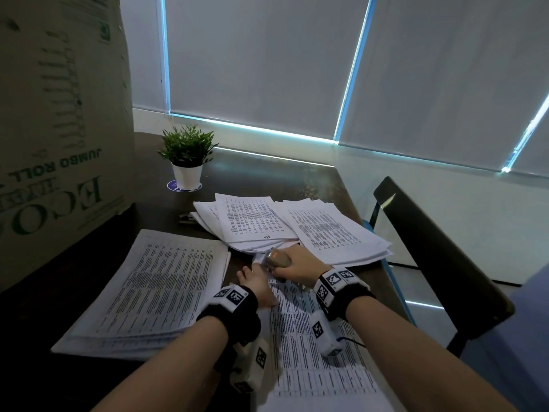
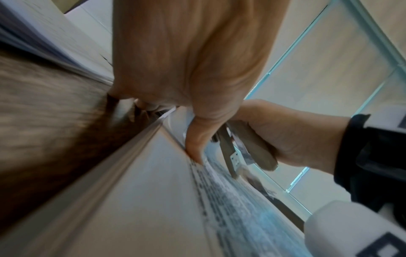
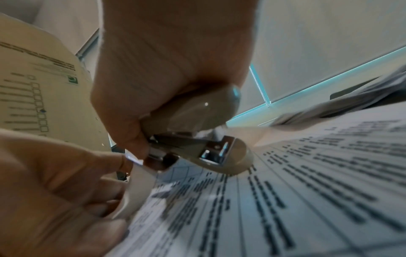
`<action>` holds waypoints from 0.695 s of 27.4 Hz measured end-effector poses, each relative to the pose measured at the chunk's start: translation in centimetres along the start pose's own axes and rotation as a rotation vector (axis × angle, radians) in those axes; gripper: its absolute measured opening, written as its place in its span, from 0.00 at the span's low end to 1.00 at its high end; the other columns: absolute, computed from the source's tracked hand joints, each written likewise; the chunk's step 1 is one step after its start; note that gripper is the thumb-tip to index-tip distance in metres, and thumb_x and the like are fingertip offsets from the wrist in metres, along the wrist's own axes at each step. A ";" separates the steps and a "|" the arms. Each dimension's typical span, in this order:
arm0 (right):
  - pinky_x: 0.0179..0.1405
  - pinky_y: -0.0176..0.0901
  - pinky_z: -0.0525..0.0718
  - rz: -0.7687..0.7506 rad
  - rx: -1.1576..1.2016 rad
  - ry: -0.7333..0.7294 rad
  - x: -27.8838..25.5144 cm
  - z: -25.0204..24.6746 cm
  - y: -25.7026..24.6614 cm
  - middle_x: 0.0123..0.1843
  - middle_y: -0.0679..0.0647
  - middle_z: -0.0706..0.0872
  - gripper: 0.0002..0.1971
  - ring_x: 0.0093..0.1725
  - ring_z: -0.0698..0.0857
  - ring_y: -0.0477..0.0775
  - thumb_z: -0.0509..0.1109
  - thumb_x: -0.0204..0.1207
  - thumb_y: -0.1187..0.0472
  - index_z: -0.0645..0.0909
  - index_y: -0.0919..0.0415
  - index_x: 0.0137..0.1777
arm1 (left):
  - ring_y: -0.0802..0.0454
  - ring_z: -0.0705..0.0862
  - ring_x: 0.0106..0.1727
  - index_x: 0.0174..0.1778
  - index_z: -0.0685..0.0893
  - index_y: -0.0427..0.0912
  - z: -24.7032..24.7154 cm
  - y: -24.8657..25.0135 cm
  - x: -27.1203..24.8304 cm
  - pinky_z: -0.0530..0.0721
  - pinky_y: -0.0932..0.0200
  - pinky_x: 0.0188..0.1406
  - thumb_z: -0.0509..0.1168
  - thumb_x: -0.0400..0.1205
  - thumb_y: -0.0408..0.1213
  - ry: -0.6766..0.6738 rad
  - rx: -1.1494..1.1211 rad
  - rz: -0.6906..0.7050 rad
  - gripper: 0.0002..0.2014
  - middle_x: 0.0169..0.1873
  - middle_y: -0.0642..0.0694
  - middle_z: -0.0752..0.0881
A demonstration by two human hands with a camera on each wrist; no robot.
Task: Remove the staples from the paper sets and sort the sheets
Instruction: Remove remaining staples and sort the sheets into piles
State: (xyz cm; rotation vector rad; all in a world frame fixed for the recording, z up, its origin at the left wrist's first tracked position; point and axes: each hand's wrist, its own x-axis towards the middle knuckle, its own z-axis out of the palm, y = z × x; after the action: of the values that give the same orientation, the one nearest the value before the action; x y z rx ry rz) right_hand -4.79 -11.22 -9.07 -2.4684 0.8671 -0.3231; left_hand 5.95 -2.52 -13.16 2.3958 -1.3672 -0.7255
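Note:
A stapled paper set printed with tables lies in front of me on the dark table. My left hand pinches its far left corner, thumb on top and fingers at the lifted edge. My right hand grips a beige staple remover with metal jaws, which are set at that same corner. The staple itself is hidden. In the wrist views the remover sits right beside the left thumb.
A thick stack of sheets lies to the left. Two more piles fan out behind the hands. A large cardboard box stands far left, a potted plant at the back, and a dark chair at the right.

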 end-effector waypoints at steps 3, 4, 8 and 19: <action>0.37 0.44 0.85 0.027 0.061 0.074 -0.2 -0.9 -0.5 0.36 0.52 0.86 0.12 0.31 0.82 0.47 0.75 0.73 0.51 0.83 0.60 0.45 | 0.37 0.65 0.77 0.73 0.68 0.38 -0.5 -0.4 -0.2 0.69 0.40 0.73 0.78 0.68 0.49 0.118 -0.100 0.074 0.41 0.70 0.34 0.70; 0.35 0.39 0.85 0.042 0.112 0.071 -0.6 -1.4 -0.7 0.36 0.52 0.85 0.09 0.31 0.82 0.47 0.74 0.77 0.54 0.82 0.60 0.46 | 0.37 0.74 0.70 0.65 0.77 0.36 -0.7 -0.6 -0.2 0.76 0.46 0.65 0.76 0.68 0.49 0.182 -0.200 0.148 0.33 0.63 0.34 0.77; 0.33 0.37 0.85 0.151 0.465 0.306 -3.3 -4.4 -0.1 0.55 0.57 0.81 0.13 0.45 0.86 0.55 0.74 0.78 0.59 0.75 0.59 0.57 | 0.40 0.84 0.52 0.57 0.77 0.41 -1.9 -0.2 -2.0 0.82 0.48 0.52 0.62 0.84 0.34 0.164 -0.651 0.391 0.07 0.52 0.38 0.84; 0.44 0.59 0.88 -0.094 1.035 0.680 -9.9 -15.5 -2.2 0.44 0.60 0.91 0.09 0.41 0.88 0.63 0.73 0.74 0.62 0.85 0.65 0.51 | 0.43 0.87 0.44 0.49 0.71 0.57 -14.1 10.6 -9.3 0.87 0.49 0.40 0.58 0.83 0.41 0.686 -1.086 0.774 0.04 0.47 0.39 0.85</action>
State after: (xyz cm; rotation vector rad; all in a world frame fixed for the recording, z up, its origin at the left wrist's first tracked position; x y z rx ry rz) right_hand -17.04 -9.29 4.70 -1.4105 0.5747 -1.3111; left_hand 2.26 0.13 6.20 0.9806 -1.0270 -0.2369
